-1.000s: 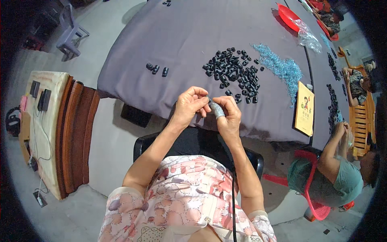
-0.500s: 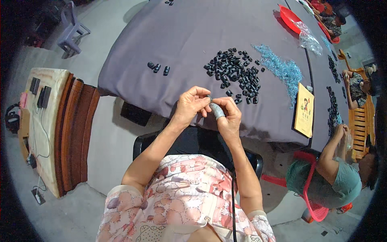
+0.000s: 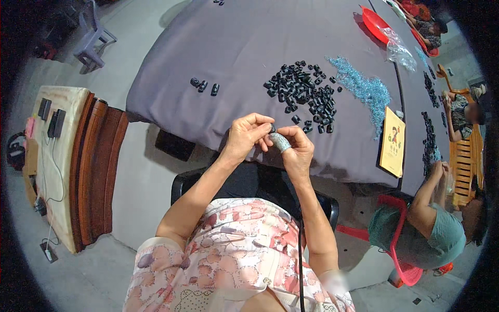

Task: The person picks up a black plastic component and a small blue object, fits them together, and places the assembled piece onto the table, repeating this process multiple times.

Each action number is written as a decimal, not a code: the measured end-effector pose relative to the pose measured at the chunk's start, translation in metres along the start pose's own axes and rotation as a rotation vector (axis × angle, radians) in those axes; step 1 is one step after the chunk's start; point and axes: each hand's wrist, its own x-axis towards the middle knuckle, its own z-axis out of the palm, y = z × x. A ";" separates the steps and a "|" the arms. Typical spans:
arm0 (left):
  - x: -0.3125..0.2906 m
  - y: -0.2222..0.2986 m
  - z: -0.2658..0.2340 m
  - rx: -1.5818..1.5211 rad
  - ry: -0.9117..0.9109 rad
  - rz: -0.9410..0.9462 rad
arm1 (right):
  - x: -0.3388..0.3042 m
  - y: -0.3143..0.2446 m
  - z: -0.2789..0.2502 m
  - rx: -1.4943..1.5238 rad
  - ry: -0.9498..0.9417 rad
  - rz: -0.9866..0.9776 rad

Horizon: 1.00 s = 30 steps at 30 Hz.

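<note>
Just off the front edge of the dark grey cloth-covered table (image 3: 208, 47), my two hands meet fingertip to fingertip. My left hand (image 3: 245, 137) pinches a small black piece (image 3: 273, 128) between thumb and fingers. Close against it, my right hand (image 3: 297, 152) is closed with bent fingertips; what they pinch is too small to make out. A silvery grey, speckled wrap (image 3: 280, 142) seems to cover one right finger. Beyond my hands lies a heap of small black plastic pieces (image 3: 306, 93), and several more (image 3: 203, 87) stand apart to the left.
Right of the heap spreads a pile of tiny shiny blue pieces (image 3: 364, 88). A yellow booklet (image 3: 392, 143) lies by the table edge. Farther off are a red tray (image 3: 373, 25) and clear plastic bag (image 3: 400, 56). A co-worker in green (image 3: 431, 234) sits on the right.
My hands stay nearly in place, with slight finger shifts around the small black piece. The heap and other things on the table look the same.
</note>
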 end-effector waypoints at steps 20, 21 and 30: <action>0.000 0.011 -0.001 -0.221 -0.155 -0.179 | 0.014 -0.007 -0.005 0.165 -0.146 0.242; 0.002 0.011 0.002 -0.223 -0.159 -0.180 | 0.013 -0.009 -0.007 0.157 -0.123 0.249; 0.019 0.009 -0.006 -0.527 -0.187 -0.243 | 0.004 -0.016 -0.035 -0.224 -0.102 -0.028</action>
